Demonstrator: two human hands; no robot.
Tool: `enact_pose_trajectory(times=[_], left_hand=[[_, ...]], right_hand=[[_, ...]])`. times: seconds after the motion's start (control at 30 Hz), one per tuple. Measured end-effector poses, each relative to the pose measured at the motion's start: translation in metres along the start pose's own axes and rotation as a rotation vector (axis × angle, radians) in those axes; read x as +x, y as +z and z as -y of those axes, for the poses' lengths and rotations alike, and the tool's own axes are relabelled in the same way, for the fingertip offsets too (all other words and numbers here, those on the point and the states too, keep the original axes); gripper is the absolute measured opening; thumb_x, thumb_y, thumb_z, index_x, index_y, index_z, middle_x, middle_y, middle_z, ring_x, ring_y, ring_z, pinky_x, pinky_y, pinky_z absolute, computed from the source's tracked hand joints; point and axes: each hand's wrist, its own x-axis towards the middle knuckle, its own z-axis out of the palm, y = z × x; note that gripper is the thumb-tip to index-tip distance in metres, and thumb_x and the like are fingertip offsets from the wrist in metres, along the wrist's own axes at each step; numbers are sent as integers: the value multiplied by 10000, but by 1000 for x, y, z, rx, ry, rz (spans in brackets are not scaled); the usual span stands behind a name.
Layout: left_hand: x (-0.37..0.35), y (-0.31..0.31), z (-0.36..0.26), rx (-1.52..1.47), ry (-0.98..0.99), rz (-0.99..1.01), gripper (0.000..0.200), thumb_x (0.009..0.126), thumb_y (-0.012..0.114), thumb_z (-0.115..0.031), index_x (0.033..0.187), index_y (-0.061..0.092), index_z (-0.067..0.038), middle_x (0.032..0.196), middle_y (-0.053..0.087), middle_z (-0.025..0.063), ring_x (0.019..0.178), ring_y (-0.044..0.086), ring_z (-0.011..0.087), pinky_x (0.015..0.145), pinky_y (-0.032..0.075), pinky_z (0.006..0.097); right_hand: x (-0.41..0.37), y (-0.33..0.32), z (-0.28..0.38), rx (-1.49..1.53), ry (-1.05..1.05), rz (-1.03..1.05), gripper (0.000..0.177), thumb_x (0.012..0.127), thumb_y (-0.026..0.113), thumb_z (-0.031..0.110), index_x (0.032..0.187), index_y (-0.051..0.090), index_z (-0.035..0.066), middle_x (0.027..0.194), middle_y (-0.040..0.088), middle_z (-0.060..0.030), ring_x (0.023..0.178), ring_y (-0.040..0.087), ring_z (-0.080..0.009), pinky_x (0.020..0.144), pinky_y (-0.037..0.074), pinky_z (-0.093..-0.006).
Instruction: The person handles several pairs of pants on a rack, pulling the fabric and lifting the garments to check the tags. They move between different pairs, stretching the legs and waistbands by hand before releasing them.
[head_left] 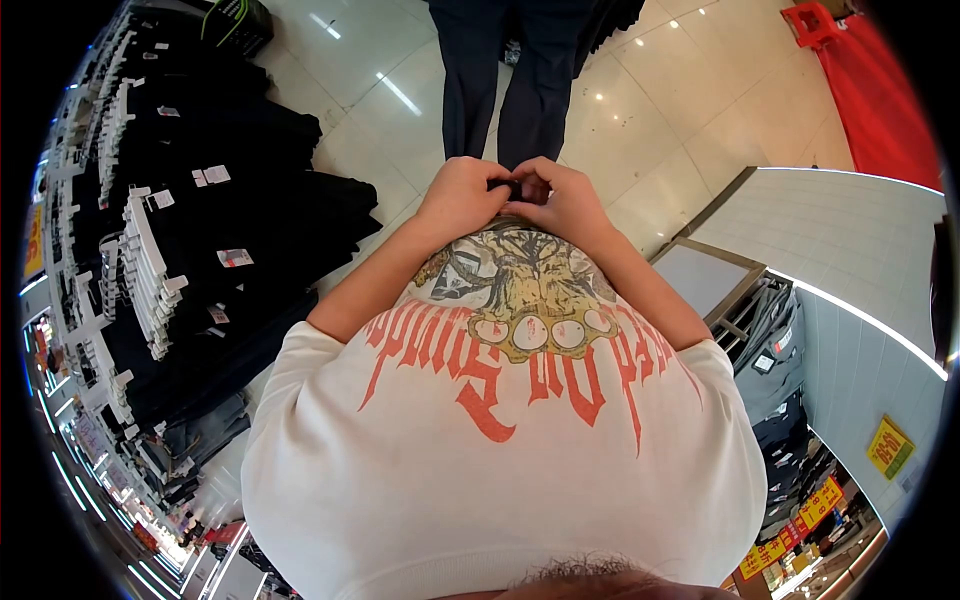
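Note:
Both hands meet in front of the hem of my white printed T-shirt (500,480). My left hand (462,200) has its fingers bent and pinched on a small black piece (505,188). From the other side my right hand (562,203) closes on the same piece, forefinger curled and thumb tip towards the left fingers. Fingers cover most of the black piece, so I cannot tell its kind. Just beyond the hands, dark trousers (468,90) extend to the top of the view, both legs showing; their lower ends pass behind my hands.
Black garments (230,190) with white tags and white hangers (150,270) hang along a rack on the left. A pale counter or panel (850,230) and grey folded clothes (775,345) stand at the right. Red cloth (885,100) lies at upper right, above pale floor tiles (700,110).

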Motion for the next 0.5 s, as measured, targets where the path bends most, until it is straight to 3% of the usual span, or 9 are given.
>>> enact_pose_trajectory(times=[0.03,0.23,0.43,0.5], left_hand=[[0,0,0,-5,5,-19,207,818,677,-170,950,762,-35,810,715,185,712,694,345,671,544,398],[-2,-4,-9,-83,-50,-65,176,824,735,-179,914,755,-29,778,719,150,667,691,292,619,526,347],[-3,0,-15,-23,92,-125,170,836,738,-179,885,740,-17,761,706,144,651,686,286,593,512,350],[-4,-8,-21,4,82,-145,171,836,741,-183,891,739,-20,775,704,144,660,688,287,592,512,349]], right_hand=[[0,0,1,99,20,3,336,733,825,127,1016,663,47,855,668,-102,797,660,-266,694,533,-346],[9,10,-25,-52,-283,-182,243,771,745,52,994,661,3,937,668,-137,861,665,-324,757,537,-362],[12,12,-24,-108,-188,-188,186,783,663,7,965,668,41,952,674,-134,878,655,-355,763,532,-410],[14,9,-33,-256,-156,-255,195,775,640,-9,957,669,55,956,674,-136,884,652,-362,760,531,-428]])
